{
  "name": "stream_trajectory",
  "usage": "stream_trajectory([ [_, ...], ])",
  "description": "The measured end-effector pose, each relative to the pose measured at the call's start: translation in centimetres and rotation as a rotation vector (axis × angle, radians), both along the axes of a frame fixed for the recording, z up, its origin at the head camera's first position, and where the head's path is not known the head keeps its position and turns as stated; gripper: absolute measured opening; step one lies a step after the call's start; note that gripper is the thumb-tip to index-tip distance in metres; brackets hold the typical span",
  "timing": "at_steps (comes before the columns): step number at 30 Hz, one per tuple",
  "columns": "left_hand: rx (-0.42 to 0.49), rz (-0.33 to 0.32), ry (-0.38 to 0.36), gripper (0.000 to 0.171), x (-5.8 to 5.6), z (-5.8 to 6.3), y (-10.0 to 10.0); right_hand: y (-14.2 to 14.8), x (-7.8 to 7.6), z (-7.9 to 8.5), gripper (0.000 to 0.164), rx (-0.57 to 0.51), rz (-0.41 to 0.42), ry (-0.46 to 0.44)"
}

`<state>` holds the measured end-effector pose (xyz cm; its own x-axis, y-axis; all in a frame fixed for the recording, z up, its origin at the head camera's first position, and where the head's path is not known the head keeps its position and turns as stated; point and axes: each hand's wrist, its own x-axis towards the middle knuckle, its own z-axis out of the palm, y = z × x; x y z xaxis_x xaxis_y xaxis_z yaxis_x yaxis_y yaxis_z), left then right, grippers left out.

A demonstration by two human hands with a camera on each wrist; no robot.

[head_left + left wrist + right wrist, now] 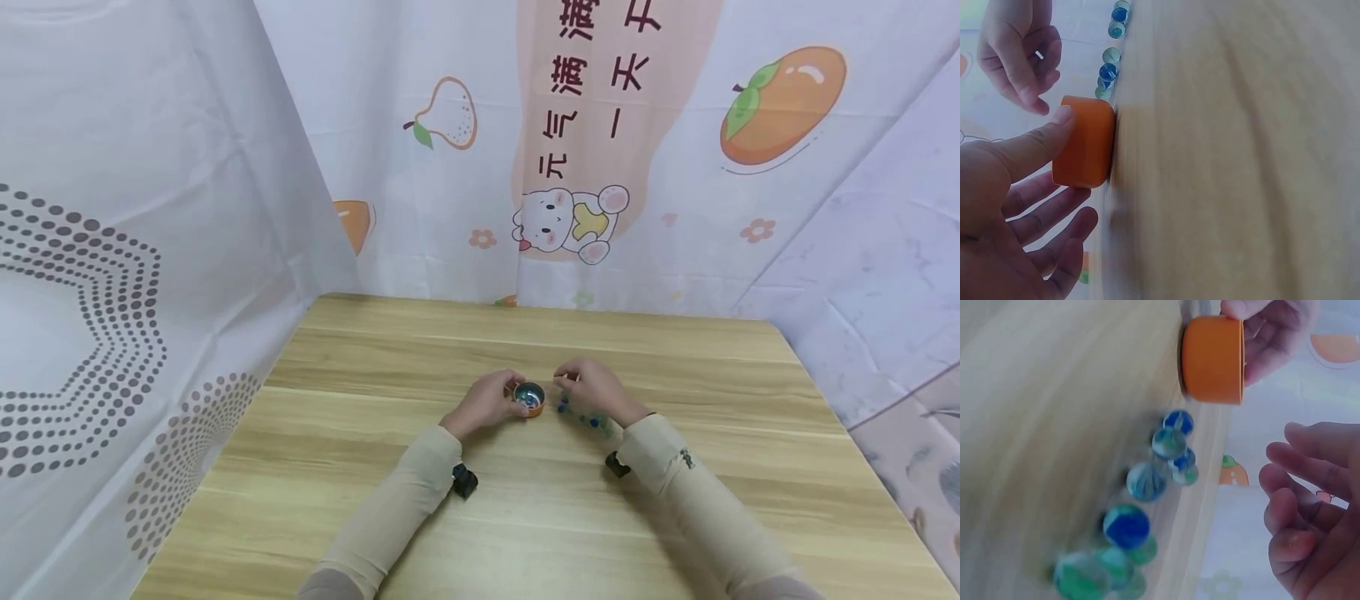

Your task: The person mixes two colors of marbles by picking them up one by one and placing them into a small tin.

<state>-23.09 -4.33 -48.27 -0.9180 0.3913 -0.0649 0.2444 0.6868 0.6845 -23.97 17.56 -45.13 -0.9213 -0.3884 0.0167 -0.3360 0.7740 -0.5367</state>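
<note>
White cloths hang around a wood-grain surface (420, 333): a printed back cloth (435, 208) behind its far edge, a dotted cloth (217, 125) along the left, a pale cloth (862, 292) along the right. The far right corner is rounded; the near edge lies outside the head view.

The cup (1090, 144), orange outside and dark teal within, stands upright on the surface, well apart from the far, left and right edges. The left hand (487, 402) has its grip around the cup, thumb on one side and fingers on the other. Glints inside the cup are too small to tell apart.

Blue and green glass marbles (1126, 526) lie in a loose, narrow string, starting just beside the cup and running back under the right hand (600, 390). That hand hangs above them, apart from the cup; its grip is narrow, fingers loosely bent, with nothing held. Wood shows between the marbles and the right edge, which is well apart.

Sideways writing (567, 75) on the back cloth reads 元气满满, with a second line beginning 一天 and cut off by the top of the view. A bear drawing (547, 221) lies below it. A dark mark (686, 457) on the right sleeve (705, 500) is too small to read.
</note>
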Motion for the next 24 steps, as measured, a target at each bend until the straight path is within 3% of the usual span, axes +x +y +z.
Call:
stream_trajectory([
  [8, -0.007, 0.012, -0.011, 0.054, -0.12, -0.3, -0.17, 0.67, -0.15, -0.07, 0.017, 0.066, 0.023, 0.04],
  [24, 0.014, 0.03, -0.035, 0.05, -0.01, -0.31, 0.12, 0.82, -0.32, -0.74, 0.016, 0.17, -0.002, -0.002],
])
